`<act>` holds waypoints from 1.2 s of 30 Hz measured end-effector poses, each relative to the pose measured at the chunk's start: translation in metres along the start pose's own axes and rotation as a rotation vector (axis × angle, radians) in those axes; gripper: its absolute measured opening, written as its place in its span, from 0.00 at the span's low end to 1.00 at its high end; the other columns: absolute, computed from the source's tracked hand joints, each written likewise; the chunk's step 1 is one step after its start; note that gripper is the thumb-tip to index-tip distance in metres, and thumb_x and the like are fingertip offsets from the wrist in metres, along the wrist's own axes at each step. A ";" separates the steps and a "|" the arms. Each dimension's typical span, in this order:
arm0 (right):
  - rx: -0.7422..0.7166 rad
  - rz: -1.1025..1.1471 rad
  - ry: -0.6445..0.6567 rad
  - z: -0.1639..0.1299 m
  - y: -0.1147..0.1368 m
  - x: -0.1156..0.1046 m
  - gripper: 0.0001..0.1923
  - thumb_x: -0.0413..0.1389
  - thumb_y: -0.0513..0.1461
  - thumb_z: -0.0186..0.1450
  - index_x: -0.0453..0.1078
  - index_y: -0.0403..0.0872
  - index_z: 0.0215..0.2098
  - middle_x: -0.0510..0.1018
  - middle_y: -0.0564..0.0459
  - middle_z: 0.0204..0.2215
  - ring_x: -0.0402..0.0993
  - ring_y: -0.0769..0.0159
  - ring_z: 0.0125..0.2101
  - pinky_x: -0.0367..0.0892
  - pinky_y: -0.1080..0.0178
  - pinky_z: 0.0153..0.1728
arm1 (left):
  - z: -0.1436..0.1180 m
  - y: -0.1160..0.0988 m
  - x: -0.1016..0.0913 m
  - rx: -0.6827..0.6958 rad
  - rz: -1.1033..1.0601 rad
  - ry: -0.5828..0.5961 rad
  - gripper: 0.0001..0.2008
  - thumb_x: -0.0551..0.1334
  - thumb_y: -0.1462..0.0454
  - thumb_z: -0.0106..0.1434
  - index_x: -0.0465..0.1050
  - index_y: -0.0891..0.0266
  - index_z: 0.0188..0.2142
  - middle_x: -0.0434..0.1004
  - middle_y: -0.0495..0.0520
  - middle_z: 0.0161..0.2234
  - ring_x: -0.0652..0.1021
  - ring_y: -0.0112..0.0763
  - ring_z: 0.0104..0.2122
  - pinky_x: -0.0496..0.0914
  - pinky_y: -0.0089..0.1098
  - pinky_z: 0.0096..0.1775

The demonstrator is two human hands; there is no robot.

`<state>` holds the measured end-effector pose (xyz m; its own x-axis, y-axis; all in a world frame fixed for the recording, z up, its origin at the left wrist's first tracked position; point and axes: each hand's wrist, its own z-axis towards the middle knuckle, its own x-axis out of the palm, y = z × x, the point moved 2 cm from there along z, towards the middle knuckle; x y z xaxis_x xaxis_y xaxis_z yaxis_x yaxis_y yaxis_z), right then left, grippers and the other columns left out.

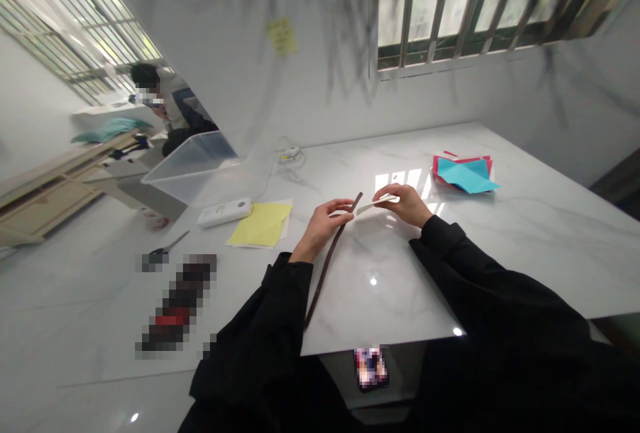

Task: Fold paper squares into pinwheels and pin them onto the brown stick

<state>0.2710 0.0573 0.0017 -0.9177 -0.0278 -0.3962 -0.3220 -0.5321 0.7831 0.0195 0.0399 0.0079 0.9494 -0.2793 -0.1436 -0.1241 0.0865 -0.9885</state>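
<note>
My left hand point(325, 225) pinches a thin dark brown strip point(327, 261) near its upper end. The strip's tip sticks up past the fingers, and its long tail runs down to the table's front edge beside my left sleeve. To the right, my right hand point(406, 205) is closed on a narrow off-white strip point(369, 207), which looks like paper. That pale strip points left, its free end close to the fingertips of my left hand. I cannot tell whether the two strips touch.
On the white marbled table point(385, 299) lie yellow paper sheets point(263, 224), a white power strip point(225, 213), scissors point(167, 249) and blue and red papers point(467, 174). A clear plastic bin point(200, 166) stands back left. A person point(175, 103) sits beyond it.
</note>
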 end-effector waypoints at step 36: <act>-0.048 -0.016 -0.018 -0.003 0.022 -0.004 0.07 0.68 0.48 0.64 0.83 0.54 0.36 0.85 0.49 0.36 0.75 0.52 0.45 0.68 0.51 0.51 | -0.013 -0.026 0.008 -0.001 0.037 0.202 0.21 0.75 0.59 0.56 0.81 0.62 0.49 0.84 0.59 0.46 0.81 0.34 0.39 0.75 0.35 0.45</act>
<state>0.2681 0.0431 0.0186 -0.9165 -0.0041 -0.4001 -0.3260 -0.5720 0.7527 0.0264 0.0231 0.0322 0.8669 -0.4624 -0.1861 -0.1580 0.0992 -0.9824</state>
